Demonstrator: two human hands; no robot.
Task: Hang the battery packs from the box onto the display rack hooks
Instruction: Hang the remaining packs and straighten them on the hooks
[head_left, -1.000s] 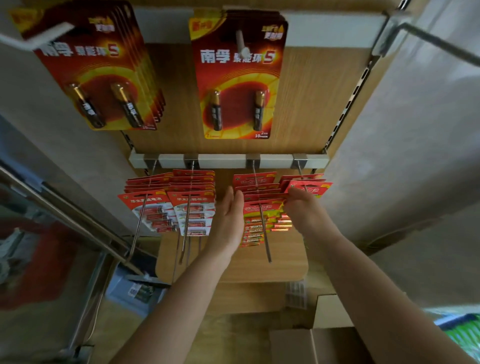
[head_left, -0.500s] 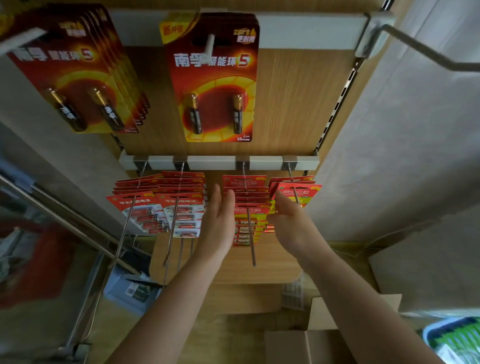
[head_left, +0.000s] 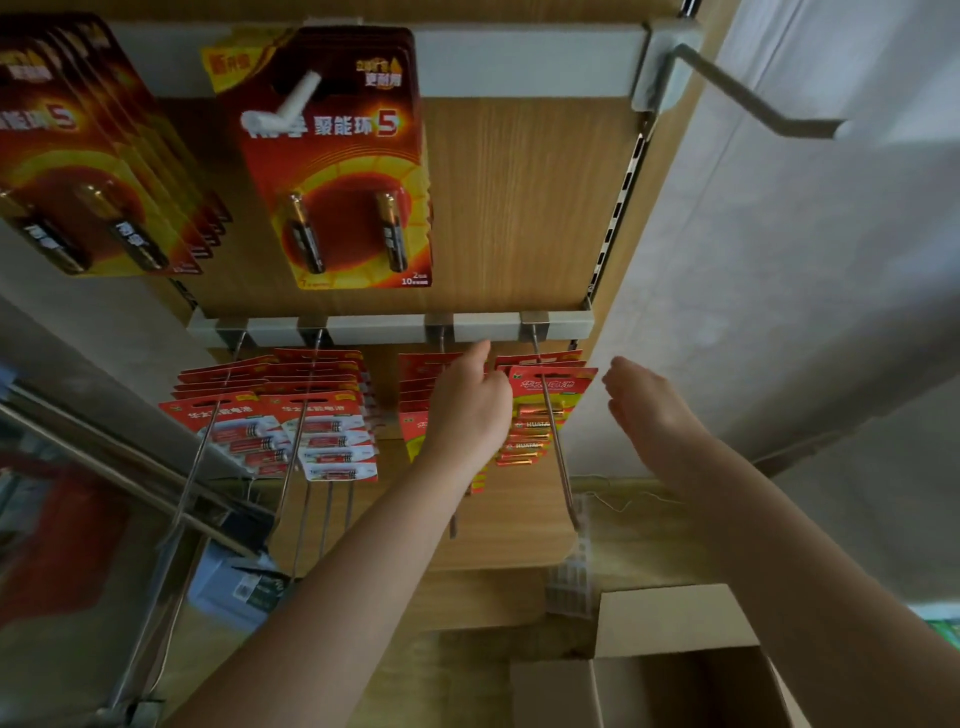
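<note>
Red battery packs hang in rows on the lower rail's metal hooks (head_left: 558, 447). My left hand (head_left: 470, 405) reaches between the two right-hand stacks, its fingers spread against the packs behind it (head_left: 415, 384). The front red-and-yellow pack (head_left: 545, 410) on the rightmost hook hangs just right of that hand. My right hand (head_left: 649, 405) hovers open to the right of that pack, apart from it and holding nothing. An open cardboard box (head_left: 670, 670) sits at the bottom right; what it holds is hidden.
Two stacks of red-and-white packs (head_left: 311, 431) fill the lower left hooks. Large red two-battery cards (head_left: 337, 171) hang on the upper rail. A bare grey hook (head_left: 748, 98) juts out at the top right. A grey wall stands to the right, metal rails to the left.
My right hand has let go of the rightmost pack and drawn off to the right. My left hand has shifted right, over the third stack. The camera has moved closer.
</note>
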